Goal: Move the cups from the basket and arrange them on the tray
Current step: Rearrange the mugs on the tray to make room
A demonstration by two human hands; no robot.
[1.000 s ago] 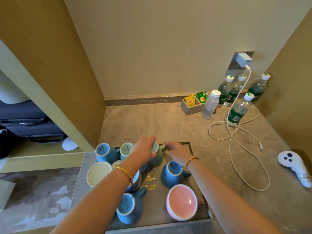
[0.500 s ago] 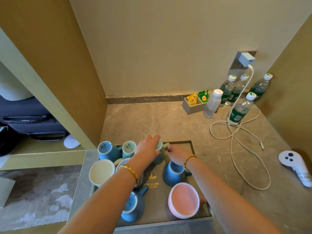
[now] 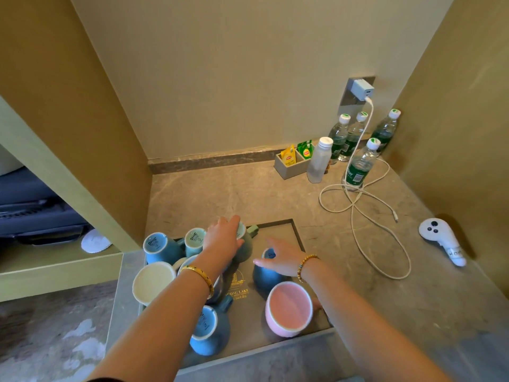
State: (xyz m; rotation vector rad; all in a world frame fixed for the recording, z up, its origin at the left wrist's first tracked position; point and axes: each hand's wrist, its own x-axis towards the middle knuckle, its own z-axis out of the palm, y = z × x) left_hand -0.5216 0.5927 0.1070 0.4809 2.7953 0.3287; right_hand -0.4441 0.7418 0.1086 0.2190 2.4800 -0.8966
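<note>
Your left hand (image 3: 223, 242) curls round the grey-green cup (image 3: 245, 244) at the tray's (image 3: 298, 238) far edge (right hand (image 3: 281, 261) spread, holding nothing, over a blue cup (image 3: 265, 275)), so seat it upside-down, then let go.

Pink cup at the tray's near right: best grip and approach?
Take the pink cup from above, fingers spanning its upturned base and sides. It sits upside down, so the rim is unreachable; no handle is visible. Its left side is open tray; the right arm covers the other.
</note>
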